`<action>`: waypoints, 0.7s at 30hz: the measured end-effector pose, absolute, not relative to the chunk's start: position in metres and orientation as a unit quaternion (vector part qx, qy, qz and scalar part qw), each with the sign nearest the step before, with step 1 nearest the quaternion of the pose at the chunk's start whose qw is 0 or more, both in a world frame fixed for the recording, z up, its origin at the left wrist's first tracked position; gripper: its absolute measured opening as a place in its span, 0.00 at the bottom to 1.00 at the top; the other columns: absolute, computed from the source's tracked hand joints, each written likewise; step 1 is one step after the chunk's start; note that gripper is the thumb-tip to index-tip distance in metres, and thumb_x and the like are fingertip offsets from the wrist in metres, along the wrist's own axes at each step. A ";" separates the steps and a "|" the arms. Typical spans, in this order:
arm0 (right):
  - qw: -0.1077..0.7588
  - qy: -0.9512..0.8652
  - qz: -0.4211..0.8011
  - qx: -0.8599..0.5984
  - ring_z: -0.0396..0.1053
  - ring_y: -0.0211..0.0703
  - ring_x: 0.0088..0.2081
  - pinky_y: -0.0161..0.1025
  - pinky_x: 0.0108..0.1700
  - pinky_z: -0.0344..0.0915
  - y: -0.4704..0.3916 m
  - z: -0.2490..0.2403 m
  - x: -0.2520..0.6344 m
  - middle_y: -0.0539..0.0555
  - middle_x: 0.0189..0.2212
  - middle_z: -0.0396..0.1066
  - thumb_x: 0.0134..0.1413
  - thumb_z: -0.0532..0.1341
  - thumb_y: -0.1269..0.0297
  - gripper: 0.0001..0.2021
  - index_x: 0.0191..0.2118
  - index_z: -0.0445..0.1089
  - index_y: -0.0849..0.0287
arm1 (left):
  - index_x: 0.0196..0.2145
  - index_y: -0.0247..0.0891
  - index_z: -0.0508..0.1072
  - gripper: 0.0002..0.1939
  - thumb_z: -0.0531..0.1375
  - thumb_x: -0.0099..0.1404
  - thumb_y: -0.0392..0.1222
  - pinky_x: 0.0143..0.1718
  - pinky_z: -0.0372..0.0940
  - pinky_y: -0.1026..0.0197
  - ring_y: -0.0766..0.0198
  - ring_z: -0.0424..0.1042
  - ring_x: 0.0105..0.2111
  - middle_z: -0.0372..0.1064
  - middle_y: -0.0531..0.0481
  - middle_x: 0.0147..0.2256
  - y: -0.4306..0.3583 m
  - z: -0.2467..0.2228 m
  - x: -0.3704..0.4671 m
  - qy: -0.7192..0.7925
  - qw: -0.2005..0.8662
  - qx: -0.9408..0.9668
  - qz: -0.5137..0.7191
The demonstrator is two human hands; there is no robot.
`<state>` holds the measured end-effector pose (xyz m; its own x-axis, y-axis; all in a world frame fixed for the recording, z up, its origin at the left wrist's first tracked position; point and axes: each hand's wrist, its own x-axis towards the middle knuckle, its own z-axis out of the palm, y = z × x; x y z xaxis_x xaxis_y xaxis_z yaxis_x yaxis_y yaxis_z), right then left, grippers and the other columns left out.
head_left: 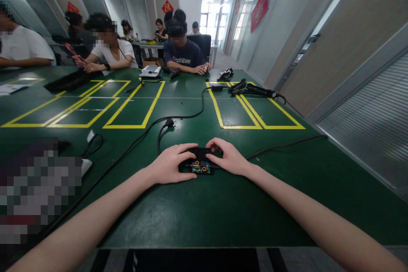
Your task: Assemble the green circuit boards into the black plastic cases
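Note:
A small opened power adapter lies on the green table in front of me, its circuit board with copper-coloured coils exposed. Behind the board is a black plastic cover. My left hand grips the adapter from the left, thumb along the near edge and fingers over the far side. On the right, my right hand is curled at the cover's right end, with thumb and forefinger on its edge; some fingertips are hidden. A black cable runs off right from the adapter, and a plug lies beyond my left hand.
Another long black cord crosses the table on my left. Yellow tape outlines mark the table. Bundled black cables lie at the far right, a power drill at the far side. Co-workers sit opposite; blurred items occupy the left.

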<state>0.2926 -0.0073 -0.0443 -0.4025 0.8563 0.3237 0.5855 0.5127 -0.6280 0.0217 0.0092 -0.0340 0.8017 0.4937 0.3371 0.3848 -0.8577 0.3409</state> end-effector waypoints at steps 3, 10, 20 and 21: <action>0.334 -0.761 0.325 -0.452 0.69 0.39 0.28 0.36 0.30 0.66 -0.008 -0.042 0.292 0.50 0.32 0.74 0.62 0.63 0.61 0.06 0.42 0.69 0.57 | 0.54 0.41 0.70 0.26 0.71 0.62 0.50 0.56 0.72 0.47 0.48 0.75 0.57 0.68 0.37 0.63 0.008 -0.032 0.022 0.247 0.159 0.930 0.220; 0.355 -0.745 0.401 -0.398 0.73 0.40 0.32 0.38 0.35 0.72 -0.008 -0.035 0.296 0.52 0.34 0.76 0.57 0.66 0.60 0.10 0.43 0.76 0.58 | 0.64 0.43 0.63 0.40 0.73 0.59 0.51 0.57 0.71 0.48 0.48 0.77 0.55 0.73 0.41 0.58 0.006 -0.032 0.022 0.296 0.197 0.909 0.216; 0.320 -0.848 0.291 -0.307 0.73 0.42 0.38 0.38 0.39 0.70 -0.017 -0.037 0.294 0.55 0.43 0.76 0.47 0.65 0.70 0.14 0.42 0.68 0.57 | 0.50 0.40 0.73 0.21 0.71 0.62 0.47 0.43 0.70 0.58 0.55 0.78 0.42 0.78 0.47 0.43 0.004 -0.028 0.025 0.264 0.170 0.927 0.205; 0.313 -0.857 0.271 -0.308 0.73 0.43 0.38 0.39 0.40 0.70 -0.017 -0.038 0.295 0.55 0.43 0.76 0.47 0.67 0.68 0.15 0.43 0.68 0.56 | 0.49 0.40 0.73 0.20 0.71 0.62 0.46 0.42 0.70 0.58 0.56 0.78 0.41 0.77 0.47 0.43 0.004 -0.027 0.025 0.262 0.169 0.927 0.206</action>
<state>0.2947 -0.0168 -0.0379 -0.6145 0.6970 0.3696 0.3574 0.6636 -0.6572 0.0248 0.0039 -0.0272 0.7776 0.5564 0.2929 0.4172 -0.8051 0.4216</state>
